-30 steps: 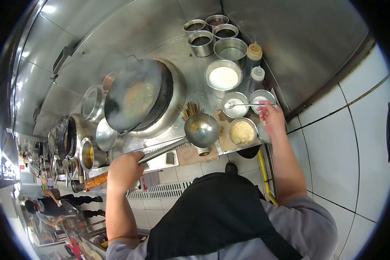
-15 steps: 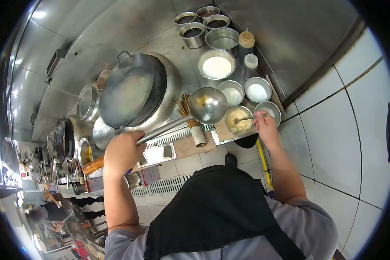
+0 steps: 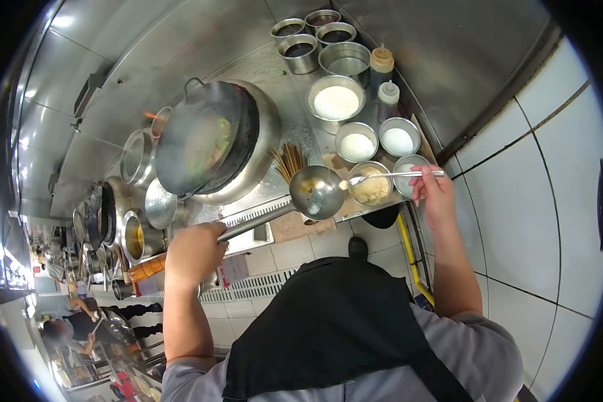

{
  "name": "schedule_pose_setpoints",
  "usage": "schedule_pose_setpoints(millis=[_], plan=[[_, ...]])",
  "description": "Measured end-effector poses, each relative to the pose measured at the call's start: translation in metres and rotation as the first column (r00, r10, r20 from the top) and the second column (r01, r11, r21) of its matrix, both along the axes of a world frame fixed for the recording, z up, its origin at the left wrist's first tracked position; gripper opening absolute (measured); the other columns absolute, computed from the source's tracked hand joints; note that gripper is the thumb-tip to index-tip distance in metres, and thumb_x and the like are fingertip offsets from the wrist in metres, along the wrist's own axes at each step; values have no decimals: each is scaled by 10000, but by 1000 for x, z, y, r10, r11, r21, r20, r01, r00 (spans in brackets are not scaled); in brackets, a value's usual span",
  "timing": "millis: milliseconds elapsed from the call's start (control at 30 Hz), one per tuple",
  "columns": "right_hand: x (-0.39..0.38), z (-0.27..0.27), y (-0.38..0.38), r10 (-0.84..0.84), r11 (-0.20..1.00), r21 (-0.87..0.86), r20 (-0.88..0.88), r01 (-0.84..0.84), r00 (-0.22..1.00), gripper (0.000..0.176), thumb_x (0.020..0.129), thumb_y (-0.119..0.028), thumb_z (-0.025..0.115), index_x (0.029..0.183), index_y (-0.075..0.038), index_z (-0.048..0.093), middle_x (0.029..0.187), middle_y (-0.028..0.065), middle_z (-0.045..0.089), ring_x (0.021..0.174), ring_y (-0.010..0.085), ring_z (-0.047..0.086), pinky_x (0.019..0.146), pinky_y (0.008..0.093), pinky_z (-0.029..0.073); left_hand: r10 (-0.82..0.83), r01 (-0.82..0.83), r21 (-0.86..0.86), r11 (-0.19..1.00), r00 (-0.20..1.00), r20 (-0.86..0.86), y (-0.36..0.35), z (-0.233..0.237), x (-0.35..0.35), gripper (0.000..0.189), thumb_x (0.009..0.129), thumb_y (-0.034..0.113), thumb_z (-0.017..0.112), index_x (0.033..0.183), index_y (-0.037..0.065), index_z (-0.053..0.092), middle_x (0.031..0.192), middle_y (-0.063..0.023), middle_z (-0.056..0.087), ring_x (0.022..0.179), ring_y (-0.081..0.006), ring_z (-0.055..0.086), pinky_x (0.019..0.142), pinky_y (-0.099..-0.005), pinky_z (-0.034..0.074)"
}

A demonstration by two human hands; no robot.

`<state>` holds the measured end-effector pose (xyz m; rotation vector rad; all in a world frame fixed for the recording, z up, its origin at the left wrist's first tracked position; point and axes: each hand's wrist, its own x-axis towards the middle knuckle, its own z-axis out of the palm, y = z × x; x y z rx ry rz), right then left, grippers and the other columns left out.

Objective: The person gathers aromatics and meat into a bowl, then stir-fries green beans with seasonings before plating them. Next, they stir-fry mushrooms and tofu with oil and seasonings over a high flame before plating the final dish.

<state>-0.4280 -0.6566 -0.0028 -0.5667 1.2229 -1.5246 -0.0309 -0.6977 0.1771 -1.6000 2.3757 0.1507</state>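
Observation:
My left hand (image 3: 195, 253) is wrapped round the shaft of a metal ladle (image 3: 317, 195), whose wooden handle (image 3: 146, 269) sticks out past the wrist. White and yellowish seasoning lies in the ladle's bowl. Between the fingers of my right hand (image 3: 434, 195) is a slim metal spoon (image 3: 396, 175). Its tip, carrying a pale yellow lump, is over the ladle's right rim. Below the spoon stands a metal bowl of pale yellow, crumbly seasoning (image 3: 370, 191). On the left, a steaming wok (image 3: 191, 144) on a burner holds green food.
Bowls of white seasoning (image 3: 356, 143) and a larger bowl of white powder (image 3: 336, 102) stand behind. Two squeeze bottles (image 3: 382, 63) are by the wall. Pots of dark sauce (image 3: 297, 53) stand farther back. A bamboo brush (image 3: 290, 163) lies behind the ladle. Another person (image 3: 80, 328) is far left.
The spoon has come up out of the yellow seasoning and moved left to the ladle's rim. The ladle has dropped slightly towards me. Steam over the wok has shifted, showing more green food.

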Motion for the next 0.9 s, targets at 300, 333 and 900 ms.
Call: schedule_pose_setpoints(millis=[300, 333, 900], plan=[[-36, -35, 11, -168, 957, 46, -717, 286, 677, 248, 955, -236, 506, 892, -26, 622, 659, 0, 553, 532, 69, 485, 491, 230, 406, -38, 42, 18, 999, 985, -166, 0, 3, -17, 271, 730, 172, 658, 976, 59, 652, 853, -166, 649, 793, -365, 610, 700, -448, 466], [-37, -44, 11, -170, 956, 47, -718, 291, 675, 248, 955, -236, 506, 892, -26, 622, 659, 0, 553, 532, 69, 485, 491, 230, 406, -43, 47, 18, 999, 985, -168, 0, 4, -17, 271, 730, 172, 658, 976, 59, 652, 853, -166, 649, 793, -365, 610, 700, -448, 466], [-58, -12, 32, -288, 956, 82, 65, 282, 955, 238, 966, -209, 461, 955, -9, 590, 707, 48, 587, 502, 91, 492, 434, 233, 366, -14, 16, 48, 999, 1000, -28, 3, 4, -16, 242, 754, 171, 631, 969, 61, 646, 869, -162, 650, 802, -355, 618, 723, -451, 482]])
